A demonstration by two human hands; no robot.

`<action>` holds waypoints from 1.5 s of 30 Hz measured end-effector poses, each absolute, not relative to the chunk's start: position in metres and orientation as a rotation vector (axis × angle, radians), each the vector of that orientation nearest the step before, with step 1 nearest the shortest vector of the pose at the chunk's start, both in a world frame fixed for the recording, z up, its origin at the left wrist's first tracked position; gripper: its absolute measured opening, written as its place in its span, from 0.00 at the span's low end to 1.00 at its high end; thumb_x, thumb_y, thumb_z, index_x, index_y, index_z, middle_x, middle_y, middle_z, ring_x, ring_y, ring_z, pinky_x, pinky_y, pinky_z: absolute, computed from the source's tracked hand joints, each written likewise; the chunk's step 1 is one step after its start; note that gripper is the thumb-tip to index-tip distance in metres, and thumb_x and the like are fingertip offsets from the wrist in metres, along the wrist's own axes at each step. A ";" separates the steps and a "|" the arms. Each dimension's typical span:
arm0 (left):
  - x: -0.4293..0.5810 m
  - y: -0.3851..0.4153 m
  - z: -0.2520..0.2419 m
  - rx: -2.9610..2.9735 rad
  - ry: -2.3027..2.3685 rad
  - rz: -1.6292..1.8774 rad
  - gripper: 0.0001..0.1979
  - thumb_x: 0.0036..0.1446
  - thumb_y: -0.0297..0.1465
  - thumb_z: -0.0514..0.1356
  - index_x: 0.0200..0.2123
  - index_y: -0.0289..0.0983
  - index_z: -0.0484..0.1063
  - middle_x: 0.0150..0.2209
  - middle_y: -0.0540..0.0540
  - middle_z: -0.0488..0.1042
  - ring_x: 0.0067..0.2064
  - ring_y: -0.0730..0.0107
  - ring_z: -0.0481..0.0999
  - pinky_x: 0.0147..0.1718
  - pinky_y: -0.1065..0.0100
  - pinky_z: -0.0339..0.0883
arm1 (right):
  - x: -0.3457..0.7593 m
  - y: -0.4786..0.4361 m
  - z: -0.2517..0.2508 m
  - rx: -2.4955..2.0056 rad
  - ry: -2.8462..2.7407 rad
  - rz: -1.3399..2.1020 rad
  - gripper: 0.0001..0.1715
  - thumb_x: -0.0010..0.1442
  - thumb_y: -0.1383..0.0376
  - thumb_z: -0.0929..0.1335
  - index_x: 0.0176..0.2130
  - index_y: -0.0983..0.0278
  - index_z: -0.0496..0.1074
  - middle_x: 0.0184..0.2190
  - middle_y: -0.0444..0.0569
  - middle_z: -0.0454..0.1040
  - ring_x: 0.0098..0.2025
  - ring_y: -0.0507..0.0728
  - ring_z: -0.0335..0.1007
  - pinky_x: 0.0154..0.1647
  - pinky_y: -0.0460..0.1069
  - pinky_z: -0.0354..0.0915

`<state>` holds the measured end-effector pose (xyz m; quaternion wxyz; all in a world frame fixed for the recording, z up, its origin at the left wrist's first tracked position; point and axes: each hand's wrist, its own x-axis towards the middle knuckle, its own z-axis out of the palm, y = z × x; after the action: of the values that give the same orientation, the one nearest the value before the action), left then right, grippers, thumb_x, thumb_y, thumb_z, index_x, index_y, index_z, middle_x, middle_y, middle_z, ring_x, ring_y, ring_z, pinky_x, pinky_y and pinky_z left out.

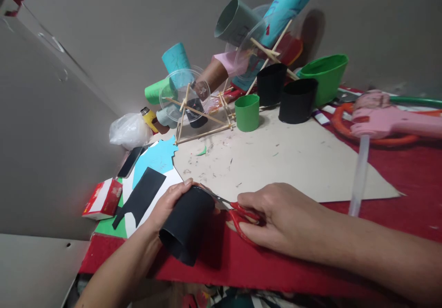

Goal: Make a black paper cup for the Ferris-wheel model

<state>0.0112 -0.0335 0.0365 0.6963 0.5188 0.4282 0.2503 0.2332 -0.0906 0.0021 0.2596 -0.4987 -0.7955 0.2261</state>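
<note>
My left hand (pixel 169 204) holds a black paper tube (pixel 186 227) tilted over the near edge of the red-covered table (pixel 407 179). My right hand (pixel 279 218) grips red-handled scissors (pixel 241 216), whose blades reach the tube's upper rim. The two hands sit close together at the front of the table, just below a sheet of grey cardboard (pixel 286 160).
Behind stand two stick-frame wheels with paper cups (pixel 188 98), two black cups (pixel 297 100), a green cup (pixel 247 112) and a green bowl (pixel 326 75). A pink glue gun (pixel 383 117) lies at right. Paper sheets (pixel 152 160), a phone (pixel 129 161) and a red box (pixel 103 199) lie left.
</note>
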 end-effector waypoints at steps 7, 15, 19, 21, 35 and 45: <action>0.011 -0.031 0.045 1.283 0.960 0.521 0.18 0.58 0.42 0.60 0.35 0.32 0.79 0.33 0.41 0.81 0.35 0.58 0.80 0.42 0.63 0.69 | 0.234 -0.091 0.004 -1.309 -2.145 0.696 0.17 0.53 0.61 0.65 0.19 0.61 0.55 0.14 0.37 0.50 0.18 0.48 0.43 0.21 0.46 0.40; 0.009 -0.030 0.045 1.221 0.945 0.532 0.19 0.58 0.43 0.60 0.36 0.32 0.79 0.32 0.40 0.81 0.34 0.58 0.80 0.39 0.64 0.70 | 0.234 -0.092 0.001 -1.306 -2.155 0.647 0.17 0.53 0.61 0.66 0.20 0.61 0.57 0.14 0.37 0.52 0.18 0.48 0.42 0.22 0.47 0.40; 0.008 -0.030 0.043 1.272 0.979 0.552 0.17 0.58 0.41 0.60 0.35 0.32 0.79 0.32 0.41 0.81 0.35 0.59 0.80 0.42 0.64 0.69 | 0.233 -0.091 0.000 -1.310 -2.151 0.606 0.17 0.53 0.61 0.66 0.19 0.62 0.57 0.14 0.36 0.51 0.17 0.48 0.42 0.22 0.47 0.39; 0.007 -0.030 0.042 1.270 0.982 0.557 0.16 0.58 0.41 0.60 0.35 0.32 0.78 0.32 0.41 0.81 0.34 0.59 0.80 0.42 0.63 0.70 | 0.233 -0.091 0.001 -1.313 -2.146 0.598 0.17 0.53 0.61 0.66 0.20 0.62 0.57 0.14 0.36 0.51 0.17 0.48 0.42 0.22 0.47 0.39; 0.009 -0.030 0.046 1.222 0.934 0.485 0.18 0.59 0.41 0.58 0.36 0.32 0.80 0.31 0.40 0.81 0.34 0.60 0.80 0.41 0.65 0.70 | 0.236 -0.090 0.007 -1.271 -2.182 0.732 0.15 0.54 0.62 0.64 0.20 0.61 0.57 0.13 0.39 0.56 0.16 0.48 0.48 0.21 0.47 0.41; 0.011 -0.031 0.046 1.213 0.923 0.497 0.18 0.59 0.41 0.59 0.35 0.32 0.80 0.30 0.40 0.81 0.34 0.59 0.80 0.40 0.64 0.70 | 0.236 -0.089 0.004 -1.283 -2.239 0.637 0.14 0.55 0.66 0.66 0.20 0.62 0.61 0.13 0.38 0.57 0.16 0.48 0.50 0.21 0.47 0.41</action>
<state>0.0112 -0.0310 0.0464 0.6958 0.5435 0.4135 0.2225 0.2361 -0.0895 0.0041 0.2394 -0.4687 -0.8178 0.2328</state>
